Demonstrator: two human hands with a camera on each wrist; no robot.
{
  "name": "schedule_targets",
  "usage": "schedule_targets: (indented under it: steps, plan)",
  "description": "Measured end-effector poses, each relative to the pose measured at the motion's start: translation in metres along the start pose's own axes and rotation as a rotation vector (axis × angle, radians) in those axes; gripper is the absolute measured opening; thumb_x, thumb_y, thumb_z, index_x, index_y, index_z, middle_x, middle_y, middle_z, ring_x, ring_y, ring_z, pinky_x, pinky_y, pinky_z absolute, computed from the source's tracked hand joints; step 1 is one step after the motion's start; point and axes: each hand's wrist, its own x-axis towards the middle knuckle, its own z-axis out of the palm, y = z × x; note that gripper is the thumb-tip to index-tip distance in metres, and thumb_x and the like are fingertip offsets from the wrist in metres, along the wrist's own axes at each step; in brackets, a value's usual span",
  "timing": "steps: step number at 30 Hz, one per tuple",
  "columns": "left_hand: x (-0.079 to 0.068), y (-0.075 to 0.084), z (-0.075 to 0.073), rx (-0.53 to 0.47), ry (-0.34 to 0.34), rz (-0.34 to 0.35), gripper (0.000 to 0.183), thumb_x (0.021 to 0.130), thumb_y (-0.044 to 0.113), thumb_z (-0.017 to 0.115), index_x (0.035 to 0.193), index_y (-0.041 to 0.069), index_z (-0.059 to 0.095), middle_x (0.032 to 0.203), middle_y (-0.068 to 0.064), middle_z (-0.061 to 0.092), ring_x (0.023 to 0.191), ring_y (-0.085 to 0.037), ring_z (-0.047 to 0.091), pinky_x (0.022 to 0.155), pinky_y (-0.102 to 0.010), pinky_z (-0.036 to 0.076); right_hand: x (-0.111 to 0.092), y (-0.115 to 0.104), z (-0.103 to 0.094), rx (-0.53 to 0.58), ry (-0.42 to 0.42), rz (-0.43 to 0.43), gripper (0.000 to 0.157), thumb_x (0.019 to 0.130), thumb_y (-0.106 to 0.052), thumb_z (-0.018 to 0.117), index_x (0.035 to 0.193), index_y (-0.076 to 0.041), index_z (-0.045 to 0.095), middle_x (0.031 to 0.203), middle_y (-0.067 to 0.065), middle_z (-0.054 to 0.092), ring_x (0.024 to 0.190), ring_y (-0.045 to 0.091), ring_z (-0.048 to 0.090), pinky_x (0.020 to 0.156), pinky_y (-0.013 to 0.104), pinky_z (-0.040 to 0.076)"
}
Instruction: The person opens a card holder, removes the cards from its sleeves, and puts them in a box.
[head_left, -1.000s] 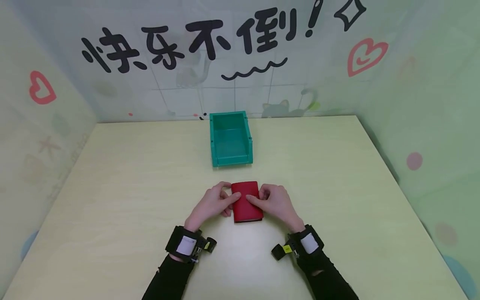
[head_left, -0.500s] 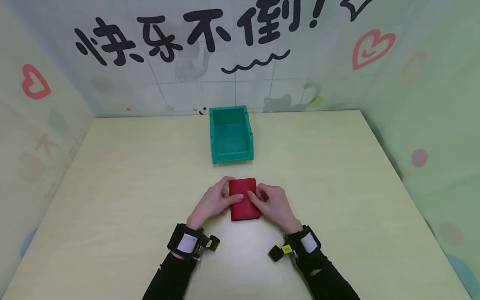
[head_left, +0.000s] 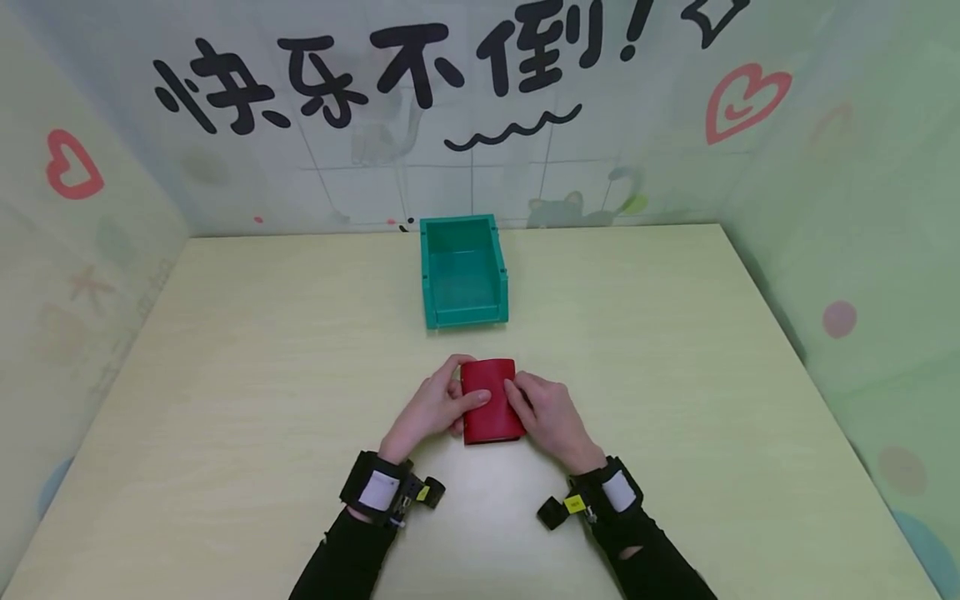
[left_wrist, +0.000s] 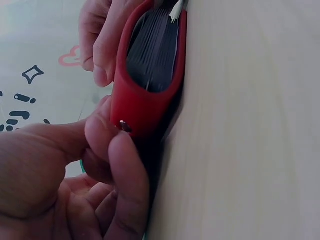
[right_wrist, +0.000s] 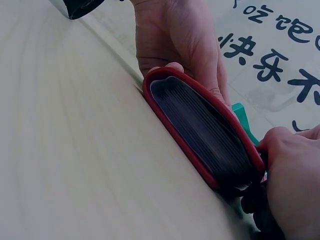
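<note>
A red card holder with a stack of clear sleeves inside is held between both hands, near the middle of the table. My left hand grips its left side, thumb across the front cover and fingers behind. At the right edge, my right hand pinches the holder with thumb and curled fingers. In the left wrist view a small metal snap shows on the spine, right by the left fingers. The holder's lower end faces both wrist cameras, close over the table.
A teal open bin stands beyond the hands, toward the back of the pale wooden table. Printed wall panels enclose the back and sides. Each wrist wears a black strap with a small camera.
My right thumb has slid from the front cover toward the holder's right edge, and the right fingers have drawn in there. The left hand keeps its grip. The head view has shifted slightly.
</note>
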Motion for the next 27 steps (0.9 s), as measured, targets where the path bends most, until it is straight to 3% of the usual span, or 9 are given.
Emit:
schedule_targets:
  steps: [13,20,24,27]
  plan:
    - [0.001,-0.003,0.001,-0.053,0.002,-0.009,0.060,0.093,0.026,0.072,0.143,0.011,0.042,0.072,-0.007,0.058,0.050,-0.015,0.056,0.055,-0.028,0.055,-0.001,0.005,0.000,0.044,-0.009,-0.009,0.020,0.098,-0.011,0.062,0.081,-0.010,0.051,0.060,-0.003,0.045,0.054,0.000,0.038,0.049,0.015,0.035]
    - [0.001,-0.002,0.000,-0.062,0.010,-0.020,0.060,0.094,0.023,0.071,0.144,0.009,0.041,0.075,-0.010,0.062,0.049,-0.013,0.059,0.053,-0.026,0.056,-0.003,0.011,-0.007,0.260,0.079,0.123,0.028,0.101,-0.004,0.055,0.075,-0.009,0.046,0.060,-0.003,0.040,0.057,0.001,0.036,0.052,0.018,0.030]
    - [0.002,0.000,0.002,-0.033,-0.004,0.028,0.059,0.094,0.023,0.071,0.145,0.012,0.042,0.076,-0.011,0.060,0.049,-0.014,0.059,0.053,-0.027,0.056,-0.005,0.016,-0.008,0.229,0.138,0.160,0.025,0.096,-0.005,0.062,0.074,-0.011,0.052,0.063,-0.002,0.049,0.061,0.005,0.044,0.055,0.019,0.038]
    - [0.001,-0.001,0.001,0.006,0.000,0.052,0.059,0.094,0.022,0.071,0.146,0.016,0.043,0.076,-0.010,0.059,0.050,-0.015,0.059,0.054,-0.027,0.056,-0.004,0.018,-0.008,0.181,0.173,0.188,0.013,0.091,-0.003,0.066,0.083,-0.009,0.058,0.071,0.001,0.056,0.069,0.010,0.049,0.062,0.022,0.042]
